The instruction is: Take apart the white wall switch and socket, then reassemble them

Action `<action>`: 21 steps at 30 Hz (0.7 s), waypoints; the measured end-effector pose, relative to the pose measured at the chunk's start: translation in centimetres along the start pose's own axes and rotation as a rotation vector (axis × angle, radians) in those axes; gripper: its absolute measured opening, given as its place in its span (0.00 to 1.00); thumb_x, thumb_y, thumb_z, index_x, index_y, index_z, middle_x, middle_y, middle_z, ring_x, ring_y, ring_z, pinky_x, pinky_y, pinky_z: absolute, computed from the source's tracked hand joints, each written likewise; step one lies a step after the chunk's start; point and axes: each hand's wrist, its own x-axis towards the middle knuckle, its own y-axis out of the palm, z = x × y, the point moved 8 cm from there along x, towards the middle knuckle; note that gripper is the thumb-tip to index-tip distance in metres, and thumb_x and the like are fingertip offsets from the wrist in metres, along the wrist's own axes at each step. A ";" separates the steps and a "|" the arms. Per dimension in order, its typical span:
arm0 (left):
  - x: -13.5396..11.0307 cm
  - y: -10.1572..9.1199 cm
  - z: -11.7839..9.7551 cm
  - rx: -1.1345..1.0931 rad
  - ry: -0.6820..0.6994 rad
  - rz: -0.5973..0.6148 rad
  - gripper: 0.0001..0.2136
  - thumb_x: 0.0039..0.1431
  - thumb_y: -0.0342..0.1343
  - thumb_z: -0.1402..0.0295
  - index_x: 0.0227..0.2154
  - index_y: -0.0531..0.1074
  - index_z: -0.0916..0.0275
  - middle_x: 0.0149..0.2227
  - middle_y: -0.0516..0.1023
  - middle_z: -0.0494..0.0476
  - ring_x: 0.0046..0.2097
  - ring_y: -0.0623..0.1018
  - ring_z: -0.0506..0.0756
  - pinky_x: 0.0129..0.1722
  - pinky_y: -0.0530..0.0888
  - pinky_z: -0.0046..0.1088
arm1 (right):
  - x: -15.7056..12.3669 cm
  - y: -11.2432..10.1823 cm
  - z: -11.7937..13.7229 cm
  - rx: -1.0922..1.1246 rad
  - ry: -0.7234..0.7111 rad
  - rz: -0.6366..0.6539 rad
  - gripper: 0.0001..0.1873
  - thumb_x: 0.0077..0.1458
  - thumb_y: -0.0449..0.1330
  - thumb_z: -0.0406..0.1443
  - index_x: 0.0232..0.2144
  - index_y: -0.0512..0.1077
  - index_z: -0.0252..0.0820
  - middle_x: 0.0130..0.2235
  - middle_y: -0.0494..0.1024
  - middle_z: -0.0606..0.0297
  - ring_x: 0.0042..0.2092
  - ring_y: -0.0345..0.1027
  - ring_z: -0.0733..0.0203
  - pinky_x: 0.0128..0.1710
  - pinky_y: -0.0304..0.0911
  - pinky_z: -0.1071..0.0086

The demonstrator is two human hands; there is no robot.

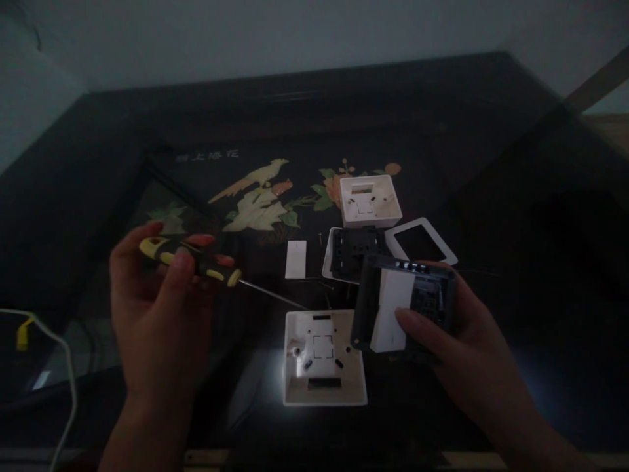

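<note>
My left hand (164,288) is closed around the yellow and black handle of a screwdriver (221,272), whose thin shaft slants down to the right. In my right hand (464,341) is a dark wall switch module (432,301), tilted, with one white rocker plate (393,311) on it under my thumb. Below and between the hands lies an open white mounting box (324,387), its hollow side up. The screwdriver tip is near the box's far edge; whether it touches cannot be told. Past the module, another dark switch module (356,246) rests in a white frame.
Farther back are a second white mounting box (371,213) and a loose white frame (435,236). A white rocker plate (295,259) and several small screws (320,240) lie on the dark glossy table (147,124). At left runs a white cable (71,373) with a yellow tag (22,334).
</note>
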 end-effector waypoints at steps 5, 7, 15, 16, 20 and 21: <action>1.2 -1.6 -1.5 0.178 0.122 -0.019 0.12 0.59 0.61 0.77 0.41 0.70 0.54 0.38 0.81 0.40 0.35 0.82 0.46 0.33 0.81 0.17 | 0.2 0.0 -0.2 -0.011 -0.006 0.003 0.21 0.46 0.73 0.41 0.42 0.72 0.54 0.35 0.80 0.72 0.34 0.76 0.62 0.31 0.75 0.73; 1.4 -2.1 -1.1 0.203 0.099 -0.010 0.13 0.57 0.63 0.77 0.40 0.69 0.54 0.38 0.79 0.39 0.37 0.82 0.48 0.38 0.83 0.21 | 0.4 0.1 -0.2 -0.016 -0.012 0.003 0.20 0.46 0.73 0.41 0.41 0.72 0.53 0.36 0.80 0.72 0.34 0.76 0.62 0.31 0.76 0.72; 0.3 -2.9 2.5 0.463 -0.021 0.155 0.16 0.49 0.68 0.70 0.36 0.67 0.57 0.34 0.80 0.46 0.37 0.84 0.54 0.40 0.81 0.27 | 0.8 0.0 -0.4 -0.030 -0.024 -0.012 0.23 0.44 0.74 0.43 0.42 0.72 0.53 0.36 0.80 0.72 0.35 0.76 0.62 0.32 0.75 0.73; 0.2 -3.2 2.7 0.562 -0.022 0.175 0.15 0.49 0.69 0.68 0.36 0.69 0.57 0.34 0.81 0.47 0.38 0.83 0.54 0.41 0.79 0.27 | 0.8 0.0 -0.5 -0.032 -0.025 -0.011 0.23 0.45 0.74 0.43 0.42 0.72 0.54 0.37 0.81 0.73 0.35 0.76 0.63 0.32 0.75 0.73; 0.4 -4.2 3.3 0.857 -0.036 0.274 0.13 0.48 0.69 0.60 0.35 0.76 0.57 0.37 0.81 0.50 0.39 0.81 0.56 0.42 0.77 0.32 | 0.7 -0.1 -0.5 -0.047 -0.022 -0.009 0.22 0.45 0.73 0.43 0.42 0.72 0.54 0.37 0.81 0.73 0.36 0.76 0.62 0.32 0.75 0.72; 0.5 -4.4 3.5 0.897 -0.035 0.304 0.13 0.48 0.68 0.59 0.36 0.77 0.57 0.37 0.81 0.51 0.39 0.80 0.57 0.42 0.76 0.34 | 0.7 -0.1 -0.5 -0.057 -0.024 -0.010 0.22 0.45 0.73 0.43 0.42 0.72 0.54 0.37 0.81 0.73 0.36 0.76 0.62 0.32 0.75 0.72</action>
